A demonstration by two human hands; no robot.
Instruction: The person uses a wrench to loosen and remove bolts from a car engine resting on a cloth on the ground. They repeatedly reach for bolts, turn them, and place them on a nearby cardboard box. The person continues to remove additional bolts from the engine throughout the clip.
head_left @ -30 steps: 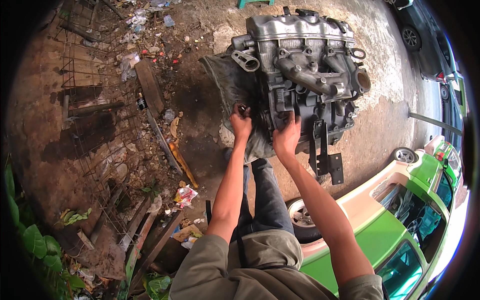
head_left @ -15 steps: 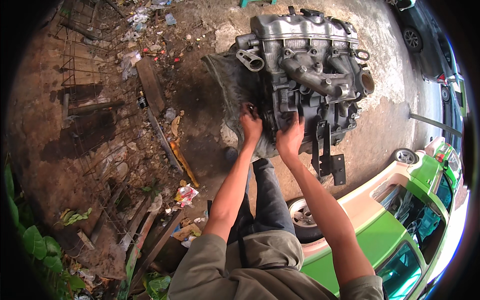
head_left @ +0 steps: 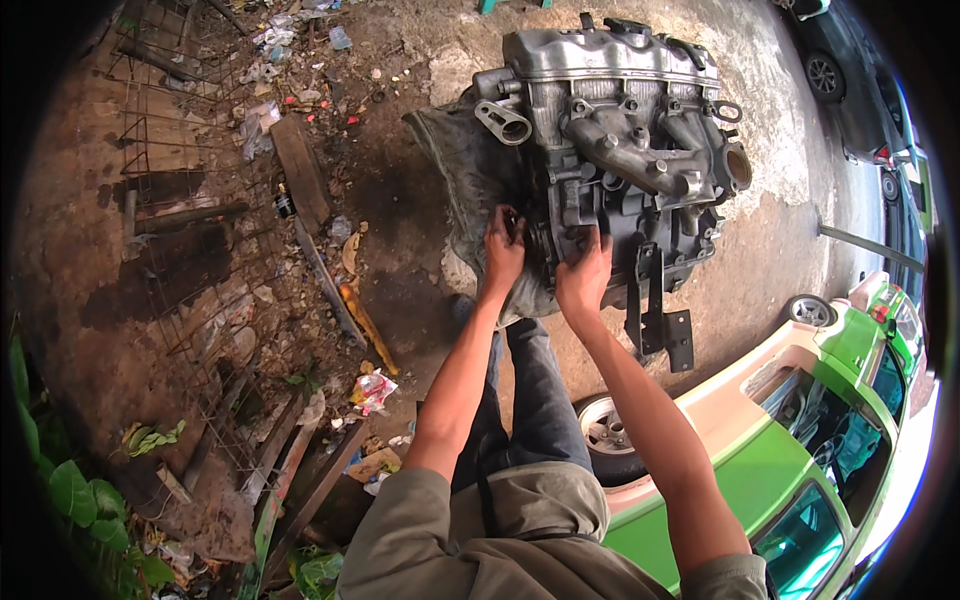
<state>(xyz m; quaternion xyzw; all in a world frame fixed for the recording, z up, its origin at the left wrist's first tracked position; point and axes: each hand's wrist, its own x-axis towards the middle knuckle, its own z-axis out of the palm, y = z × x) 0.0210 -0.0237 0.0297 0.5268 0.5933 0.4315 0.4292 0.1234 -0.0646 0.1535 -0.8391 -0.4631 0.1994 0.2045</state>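
Grip I cannot tell: left hand (head_left: pixel 504 255) and right hand (head_left: pixel 583 272) are blocking it at the engine's (head_left: pixel 630 155) near side, dark cloth (head_left: pixel 462 170) lying alongside, green car (head_left: pixel 762 468) standing off rightward

Near the dark sheet's (head_left: pixel 450 165) near edge, shadow hides whether the left hand (head_left: pixel 504 255) holds anything. The right hand's (head_left: pixel 585 272) fingertips blur into the engine (head_left: pixel 625 125), which covers part of the sheet. The view's borders crop the green stool (head_left: pixel 488 6) and green car (head_left: pixel 720 475).
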